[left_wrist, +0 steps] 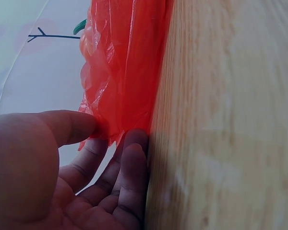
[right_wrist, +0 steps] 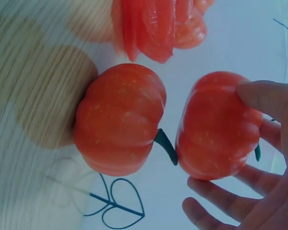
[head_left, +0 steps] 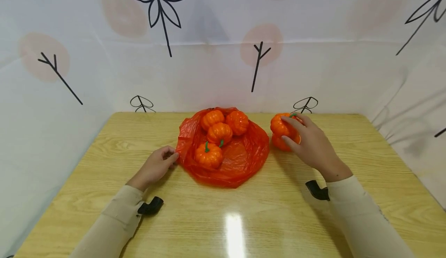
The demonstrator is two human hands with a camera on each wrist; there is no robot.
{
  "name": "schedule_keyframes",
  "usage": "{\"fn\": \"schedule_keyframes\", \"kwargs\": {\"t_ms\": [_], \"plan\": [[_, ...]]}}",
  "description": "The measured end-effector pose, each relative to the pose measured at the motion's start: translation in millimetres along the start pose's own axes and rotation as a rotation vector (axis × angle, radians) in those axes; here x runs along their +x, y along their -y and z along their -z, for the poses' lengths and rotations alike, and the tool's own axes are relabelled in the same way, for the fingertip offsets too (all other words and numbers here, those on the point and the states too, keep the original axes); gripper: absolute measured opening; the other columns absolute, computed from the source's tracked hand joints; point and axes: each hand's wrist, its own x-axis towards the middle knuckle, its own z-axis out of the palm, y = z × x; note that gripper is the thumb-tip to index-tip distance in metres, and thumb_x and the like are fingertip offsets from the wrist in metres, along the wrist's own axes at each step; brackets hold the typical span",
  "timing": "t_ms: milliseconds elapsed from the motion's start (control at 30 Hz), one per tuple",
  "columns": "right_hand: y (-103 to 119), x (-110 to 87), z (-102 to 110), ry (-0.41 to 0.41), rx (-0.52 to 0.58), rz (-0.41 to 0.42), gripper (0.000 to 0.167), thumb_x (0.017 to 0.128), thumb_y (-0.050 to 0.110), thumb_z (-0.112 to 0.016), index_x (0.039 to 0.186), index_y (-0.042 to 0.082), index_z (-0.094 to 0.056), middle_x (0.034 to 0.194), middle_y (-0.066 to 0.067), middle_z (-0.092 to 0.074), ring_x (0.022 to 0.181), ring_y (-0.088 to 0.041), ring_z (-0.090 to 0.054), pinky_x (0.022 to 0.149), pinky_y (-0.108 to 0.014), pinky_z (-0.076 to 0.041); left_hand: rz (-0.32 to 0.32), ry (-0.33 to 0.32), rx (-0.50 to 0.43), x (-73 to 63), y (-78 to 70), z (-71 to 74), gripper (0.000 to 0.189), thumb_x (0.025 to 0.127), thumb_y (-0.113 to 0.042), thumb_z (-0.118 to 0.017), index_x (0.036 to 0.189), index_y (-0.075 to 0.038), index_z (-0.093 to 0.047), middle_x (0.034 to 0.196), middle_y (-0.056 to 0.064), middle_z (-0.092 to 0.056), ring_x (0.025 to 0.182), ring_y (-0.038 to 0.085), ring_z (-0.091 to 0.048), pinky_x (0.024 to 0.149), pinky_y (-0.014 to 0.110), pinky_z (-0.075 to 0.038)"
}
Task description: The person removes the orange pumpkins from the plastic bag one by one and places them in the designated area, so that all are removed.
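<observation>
A red plastic bag [head_left: 240,159] lies open on the table, with several small orange toy pumpkins [head_left: 219,133] with green stems inside it. At its left rim, my left hand [head_left: 155,167] pinches the bag's edge between thumb and fingers; the left wrist view shows the thin red plastic [left_wrist: 120,96] there. My right hand [head_left: 311,143] grips another orange pumpkin [head_left: 280,124] from above, to the right of the bag. Below it, one more pumpkin [right_wrist: 120,120] stands on the table, its stem tip right at the underside of the held one in the right wrist view.
The wooden table [head_left: 195,219] reaches back to a pale cloth backdrop [head_left: 209,72] with printed plants. Black curved pieces [head_left: 151,206] stick out at both sleeve cuffs. Bare wood shows in front of the bag and on both sides.
</observation>
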Motion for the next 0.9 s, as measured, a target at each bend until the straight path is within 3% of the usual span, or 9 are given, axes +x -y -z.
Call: {"fn": "schedule_keyframes", "kwargs": {"t_ms": [367, 567, 900], "plan": [[-5, -0.5, 3, -0.110, 0.011, -0.006, 0.051, 0.091, 0.013, -0.071, 0.139, 0.006, -0.053, 0.141, -0.030, -0.044, 0.117, -0.050, -0.052, 0.090, -0.065, -0.048, 0.010, -0.001, 0.010, 0.2, -1.8, 1.1, 0.021, 0.104, -0.024, -0.055, 0.109, -0.005, -0.061, 0.100, 0.010, -0.068, 0.086, 0.017, -0.064, 0.080, 0.029, -0.053], [-8, 0.7, 5, -0.172, 0.026, -0.038, 0.050, 0.091, 0.011, -0.071, 0.137, 0.003, -0.054, 0.143, -0.033, -0.042, 0.125, -0.055, -0.046, 0.095, -0.069, -0.043, 0.013, 0.000, 0.003, -0.8, -2.5, 0.8, 0.020, 0.104, -0.024, -0.055, 0.108, -0.006, -0.061, 0.099, 0.010, -0.068, 0.085, 0.017, -0.063, 0.078, 0.028, -0.053], [-16, 1.4, 8, -0.162, 0.030, -0.149, 0.053, 0.093, 0.011, -0.066, 0.142, 0.004, -0.050, 0.151, -0.032, -0.034, 0.130, -0.060, -0.038, 0.097, -0.074, -0.039, 0.012, 0.002, -0.002, -2.1, -3.9, 1.2, 0.021, 0.104, -0.024, -0.055, 0.110, -0.004, -0.061, 0.102, 0.011, -0.068, 0.087, 0.017, -0.064, 0.080, 0.029, -0.053]]}}
